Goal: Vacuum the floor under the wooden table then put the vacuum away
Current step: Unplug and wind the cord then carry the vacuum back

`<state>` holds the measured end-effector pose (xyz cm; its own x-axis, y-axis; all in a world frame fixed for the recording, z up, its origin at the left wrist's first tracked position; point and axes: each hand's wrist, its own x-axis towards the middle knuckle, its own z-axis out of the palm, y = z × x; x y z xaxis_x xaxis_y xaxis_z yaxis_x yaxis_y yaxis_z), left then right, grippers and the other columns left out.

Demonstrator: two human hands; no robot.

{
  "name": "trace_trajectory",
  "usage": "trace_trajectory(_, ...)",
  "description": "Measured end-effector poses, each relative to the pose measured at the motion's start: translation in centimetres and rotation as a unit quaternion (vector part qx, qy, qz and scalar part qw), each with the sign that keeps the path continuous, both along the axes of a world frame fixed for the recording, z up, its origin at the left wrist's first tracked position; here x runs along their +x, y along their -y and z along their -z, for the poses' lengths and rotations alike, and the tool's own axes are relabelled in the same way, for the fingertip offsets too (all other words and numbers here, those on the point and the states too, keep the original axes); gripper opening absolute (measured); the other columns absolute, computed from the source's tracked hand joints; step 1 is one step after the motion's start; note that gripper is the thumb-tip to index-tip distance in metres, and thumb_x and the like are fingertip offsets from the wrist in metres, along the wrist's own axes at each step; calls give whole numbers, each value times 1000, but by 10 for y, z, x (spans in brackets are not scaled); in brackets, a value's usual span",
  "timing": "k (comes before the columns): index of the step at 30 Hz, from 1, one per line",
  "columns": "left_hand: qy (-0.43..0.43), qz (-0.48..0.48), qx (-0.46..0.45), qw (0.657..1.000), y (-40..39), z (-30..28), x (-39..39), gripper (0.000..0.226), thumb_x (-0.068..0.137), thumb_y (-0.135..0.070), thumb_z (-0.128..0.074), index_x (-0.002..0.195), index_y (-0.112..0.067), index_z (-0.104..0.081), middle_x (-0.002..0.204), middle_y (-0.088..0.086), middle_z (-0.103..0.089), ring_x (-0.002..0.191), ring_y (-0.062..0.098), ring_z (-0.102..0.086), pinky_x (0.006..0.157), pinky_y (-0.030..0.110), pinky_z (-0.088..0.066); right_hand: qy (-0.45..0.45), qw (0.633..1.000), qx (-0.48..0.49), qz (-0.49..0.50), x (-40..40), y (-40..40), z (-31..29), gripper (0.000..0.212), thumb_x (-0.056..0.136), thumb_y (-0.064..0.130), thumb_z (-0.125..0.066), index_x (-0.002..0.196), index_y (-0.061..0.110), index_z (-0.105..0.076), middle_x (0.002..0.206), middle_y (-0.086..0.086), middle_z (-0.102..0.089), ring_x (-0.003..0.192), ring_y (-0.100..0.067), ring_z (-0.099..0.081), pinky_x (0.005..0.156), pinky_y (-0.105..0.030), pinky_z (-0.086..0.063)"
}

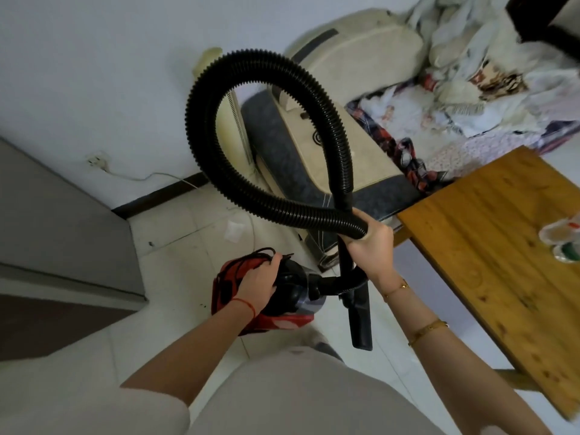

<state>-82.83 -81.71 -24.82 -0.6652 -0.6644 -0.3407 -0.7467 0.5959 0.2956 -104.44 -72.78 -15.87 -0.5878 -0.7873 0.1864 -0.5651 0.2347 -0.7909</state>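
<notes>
Left hand (255,282) grips red vacuum (248,296) top, above tiled floor (175,246). Right hand (368,238) clamps looped black hose (226,89) and wand (345,262); nozzle (361,321) hangs beside wooden table (489,240).

The hose (251,127) is ribbed black plastic with a dull sheen, and the vacuum body (266,296) is glossy red and black plastic. The table (489,246) is varnished wood, knotty and smooth with a soft shine. The floor (175,246) is pale glossy tile, the sofa (329,146) matt cream and grey cloth.
</notes>
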Motion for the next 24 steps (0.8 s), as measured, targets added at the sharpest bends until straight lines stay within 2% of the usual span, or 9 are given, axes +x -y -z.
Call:
trace_trajectory(4,-6,-34,-8,999,-1,-11,1,66,88,-9,-55,145,-17,-23,113,8,-60,92,23,-63,76,32,-54,6,999,-9,-43,-4,10,-13,38,79,21,-72,115,25,-66,87,10,-71,80,-3,-67,73,-26,-55)
trace_trajectory(9,-19,-90,-35,995,-8,-18,6,64,89,-10,-52,146,-16,-23,114,7,-61,93,24,-63,77,34,-54,10,997,15,-79,-12,28,-18,41,76,19,-72,117,22,-66,98,5,-73,94,-7,-67,85,-33,-55)
trace_trajectory(15,-16,-176,-41,983,-28,-25,22,65,88,-10,-55,144,-20,-23,111,5,-61,86,22,-65,72,34,-57,12,987,-12,-161,-4,47,-31,34,77,19,-75,111,22,-68,92,13,-70,87,-2,-65,81,-23,-54)
trace_trajectory(17,-12,-207,-41,977,-38,-26,32,62,87,-10,-55,141,-20,-25,108,5,-61,85,23,-65,70,36,-57,8,980,-15,-198,5,53,-31,33,78,20,-75,110,22,-69,91,8,-72,86,-4,-66,80,-26,-56)
trace_trajectory(21,-8,-272,-47,961,-58,-26,63,60,86,-11,-56,137,-22,-26,103,3,-62,80,20,-65,65,36,-57,11,967,-5,-253,35,64,-33,39,77,21,-76,115,19,-67,96,2,-73,88,-4,-62,81,-19,-48)
trace_trajectory(24,-11,-321,-47,946,-79,-28,91,57,85,-12,-56,133,-23,-27,101,2,-63,78,19,-65,64,36,-58,-6,953,2,-302,68,69,-34,38,78,23,-76,114,17,-67,95,0,-73,85,-5,-62,78,-19,-48)
